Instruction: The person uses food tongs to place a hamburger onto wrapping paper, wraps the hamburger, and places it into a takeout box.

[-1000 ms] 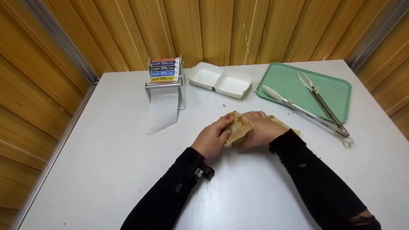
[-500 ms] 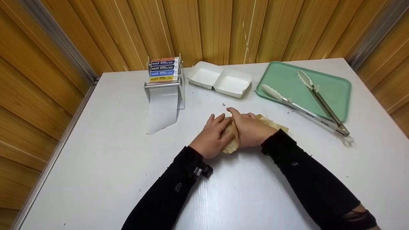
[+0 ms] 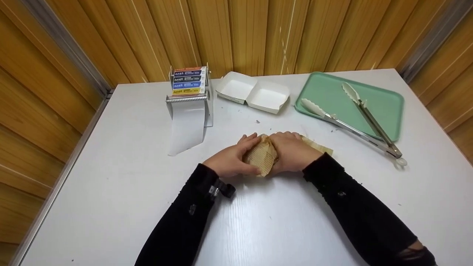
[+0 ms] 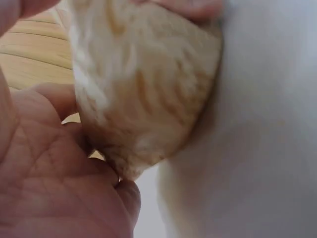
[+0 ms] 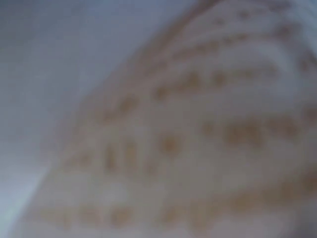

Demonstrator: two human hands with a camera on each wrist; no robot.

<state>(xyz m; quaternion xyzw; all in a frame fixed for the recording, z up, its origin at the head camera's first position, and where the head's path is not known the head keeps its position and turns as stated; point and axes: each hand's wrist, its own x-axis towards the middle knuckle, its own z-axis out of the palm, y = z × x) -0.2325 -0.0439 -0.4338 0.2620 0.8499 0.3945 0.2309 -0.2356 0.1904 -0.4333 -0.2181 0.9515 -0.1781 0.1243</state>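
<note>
Between the two hands on the white table lies a bundle wrapped in brown printed paper (image 3: pixel 261 158); what is inside cannot be seen. My left hand (image 3: pixel 230 161) holds its left side, thumb at the front and fingers behind. In the left wrist view, the palm (image 4: pixel 54 173) faces the crumpled wrapping paper (image 4: pixel 143 94), with fingers at its edge. My right hand (image 3: pixel 293 152) grips the bundle's right side, and a flap of the paper (image 3: pixel 317 145) sticks out behind that hand. The right wrist view is filled by blurred printed paper (image 5: pixel 168 144).
An opened white paper box (image 3: pixel 268 96) stands at the back middle. Left of it is a label dispenser (image 3: pixel 187 83) with a strip hanging forward. Tongs (image 3: pixel 360 133) lie partly on the green tray (image 3: pixel 388 111) at the back right. Crumbs dot the table.
My left hand has shifted left and spread around the bundle's left side. My right hand has moved slightly left with the paper flap, and the bundle has turned between the hands.
</note>
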